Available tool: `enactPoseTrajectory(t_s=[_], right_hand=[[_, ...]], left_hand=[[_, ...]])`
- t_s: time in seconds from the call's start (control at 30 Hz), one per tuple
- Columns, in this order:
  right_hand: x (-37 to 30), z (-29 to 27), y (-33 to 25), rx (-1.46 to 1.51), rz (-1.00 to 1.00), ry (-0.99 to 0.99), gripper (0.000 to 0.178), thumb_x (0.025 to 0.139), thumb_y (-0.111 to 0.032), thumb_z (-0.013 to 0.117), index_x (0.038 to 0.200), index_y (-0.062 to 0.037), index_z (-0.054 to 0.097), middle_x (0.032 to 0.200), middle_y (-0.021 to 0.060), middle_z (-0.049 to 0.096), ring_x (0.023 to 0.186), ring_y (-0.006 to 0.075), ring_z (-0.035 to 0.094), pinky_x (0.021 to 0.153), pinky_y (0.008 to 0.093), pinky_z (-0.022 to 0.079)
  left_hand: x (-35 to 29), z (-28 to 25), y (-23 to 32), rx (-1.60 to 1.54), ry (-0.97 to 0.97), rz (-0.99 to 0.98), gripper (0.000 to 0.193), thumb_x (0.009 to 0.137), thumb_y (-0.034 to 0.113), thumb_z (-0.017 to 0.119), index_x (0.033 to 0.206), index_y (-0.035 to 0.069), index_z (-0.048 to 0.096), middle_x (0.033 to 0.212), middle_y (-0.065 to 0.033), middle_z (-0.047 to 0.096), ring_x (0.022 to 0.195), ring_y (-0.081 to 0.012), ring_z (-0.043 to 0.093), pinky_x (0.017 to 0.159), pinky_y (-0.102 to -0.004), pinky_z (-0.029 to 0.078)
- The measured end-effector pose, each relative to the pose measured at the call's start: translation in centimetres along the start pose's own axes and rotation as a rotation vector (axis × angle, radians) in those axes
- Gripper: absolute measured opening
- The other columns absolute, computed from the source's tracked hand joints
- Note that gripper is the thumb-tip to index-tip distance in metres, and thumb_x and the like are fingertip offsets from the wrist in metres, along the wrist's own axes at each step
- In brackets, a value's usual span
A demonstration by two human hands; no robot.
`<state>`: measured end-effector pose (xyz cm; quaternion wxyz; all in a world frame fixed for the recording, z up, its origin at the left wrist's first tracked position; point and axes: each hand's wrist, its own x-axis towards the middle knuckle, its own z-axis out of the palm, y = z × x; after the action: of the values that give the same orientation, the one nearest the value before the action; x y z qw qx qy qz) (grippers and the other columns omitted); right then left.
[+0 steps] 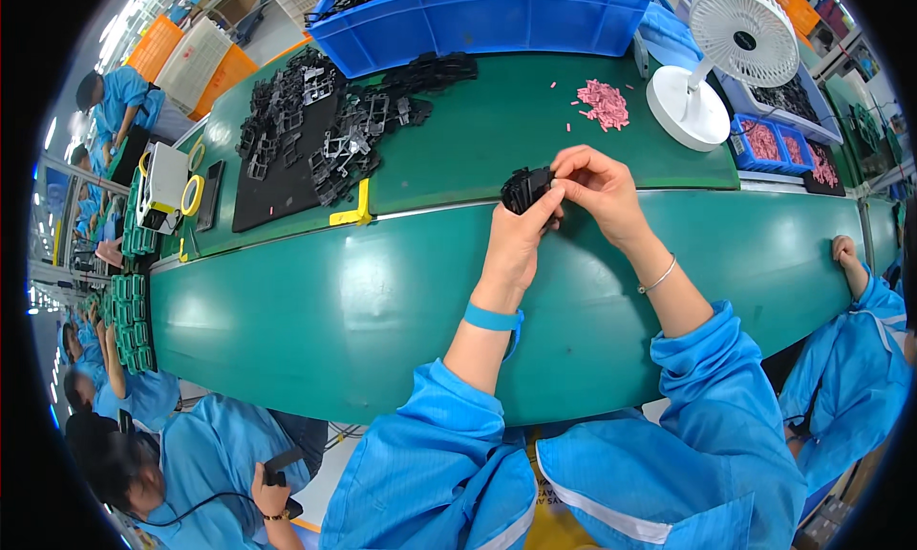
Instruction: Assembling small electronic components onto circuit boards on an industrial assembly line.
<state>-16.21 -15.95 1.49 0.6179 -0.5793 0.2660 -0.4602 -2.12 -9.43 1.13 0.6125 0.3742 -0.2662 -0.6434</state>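
My left hand is closed around a small bunch of black plastic parts, held over the near edge of the green work surface. A blue band circles that wrist. My right hand meets it from the right, thumb and forefinger pinched at the edge of the bunch. What exactly sits between those fingertips is too small to make out. Beyond my hands lies a loose pile of small pink pieces. To the far left, many black plastic frames are heaped, partly on a dark mat.
A blue bin of black parts stands at the back. At the far right are a white fan and blue trays of pink pieces. Yellow tape rolls lie left. Co-workers in blue sit on both sides.
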Motion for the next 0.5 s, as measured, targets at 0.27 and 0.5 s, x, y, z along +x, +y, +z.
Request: enactPoseTrajectory(t_s=[0.27, 0.5], right_hand=[[7.7, 2.9, 0.2, -0.837, -0.385, 0.033, 0.023, 0.082, 0.0, 0.064, 0.105, -0.0011, 0.064, 0.101, 0.0122, 0.068, 0.09, 0.0269, 0.067, 0.079, 0.0339, 0.054], [18.9, 3.9, 4.2, -1.36, -0.806, -0.037, 0.034, 0.079, -0.001, 0.055, 0.112, -0.0013, 0.063, 0.12, 0.0142, 0.062, 0.116, 0.0339, 0.054, 0.098, 0.0405, 0.046]], left_hand=[[0.0, -0.1, 0.5, -0.333, 0.04, 0.001, 0.018, 0.087, 0.017, 0.071, 0.098, 0.01, 0.059, 0.084, -0.0004, 0.057, 0.084, -0.015, 0.059, 0.074, -0.0329, 0.052], [0.3, -0.7, 0.7, -0.379, 0.053, 0.022, 0.014, 0.087, 0.014, 0.069, 0.09, 0.007, 0.057, 0.081, -0.0025, 0.056, 0.085, -0.0173, 0.059, 0.071, -0.0306, 0.051]])
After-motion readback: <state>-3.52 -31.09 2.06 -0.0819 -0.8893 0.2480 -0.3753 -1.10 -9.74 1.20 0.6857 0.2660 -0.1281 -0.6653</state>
